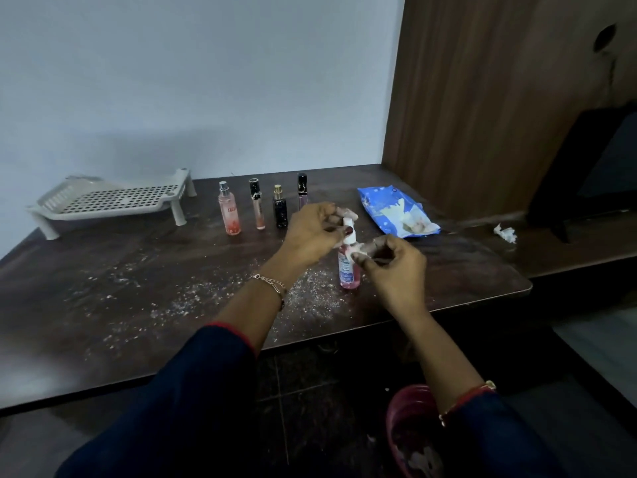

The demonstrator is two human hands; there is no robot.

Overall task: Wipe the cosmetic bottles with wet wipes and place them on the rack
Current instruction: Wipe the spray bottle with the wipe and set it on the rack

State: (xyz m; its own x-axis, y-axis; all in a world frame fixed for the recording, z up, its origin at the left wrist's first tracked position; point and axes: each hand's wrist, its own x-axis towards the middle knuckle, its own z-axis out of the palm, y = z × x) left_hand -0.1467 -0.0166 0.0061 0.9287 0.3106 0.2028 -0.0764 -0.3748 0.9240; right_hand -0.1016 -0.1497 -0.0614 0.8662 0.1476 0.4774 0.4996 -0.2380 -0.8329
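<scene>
Here our left hand (310, 236) pinches the pump bottle (348, 260) at its white top, while our right hand (396, 267) presses a wipe (362, 250) against its neck. It stands upright on the surface (138, 270); the rack (113, 201) sits far left.

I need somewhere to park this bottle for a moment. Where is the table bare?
Bare: between the rack and the peach spray bottle, and the dusty near-left table. Crowded: the bottle row and wipes pack.
</scene>
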